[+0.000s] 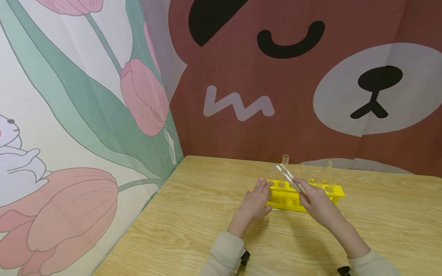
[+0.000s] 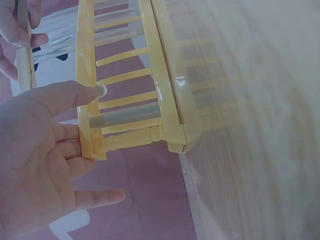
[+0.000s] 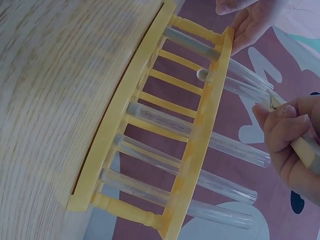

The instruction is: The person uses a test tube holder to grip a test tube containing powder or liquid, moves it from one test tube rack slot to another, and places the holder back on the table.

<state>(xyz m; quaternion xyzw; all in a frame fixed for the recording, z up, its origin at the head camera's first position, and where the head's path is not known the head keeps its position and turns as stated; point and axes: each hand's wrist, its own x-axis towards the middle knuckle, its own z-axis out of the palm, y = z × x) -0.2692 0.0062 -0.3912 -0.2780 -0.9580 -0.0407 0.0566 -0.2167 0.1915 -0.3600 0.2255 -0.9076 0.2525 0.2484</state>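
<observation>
A yellow test tube rack (image 1: 286,207) stands on the table with several clear glass tubes upright in it. My left hand (image 1: 253,204) holds the rack's left end, its thumb (image 2: 75,95) in front of the top plate and fingers behind. My right hand (image 1: 321,205) grips a wooden test tube clamp (image 1: 290,180) above the rack. The clamp's jaws are at a glass test tube (image 1: 285,158) near the left end. That tube stands raised, its rounded bottom (image 3: 202,75) just through the top plate. Another tube (image 3: 192,44) sits fully down in the end hole.
Several more tubes (image 3: 225,187) stand in the right part of the rack. The rack is on a wood-grain table (image 1: 193,214). Behind hangs a brown bear-print cloth (image 1: 235,142), and a tulip-print cloth (image 1: 89,115) borders the table's left side.
</observation>
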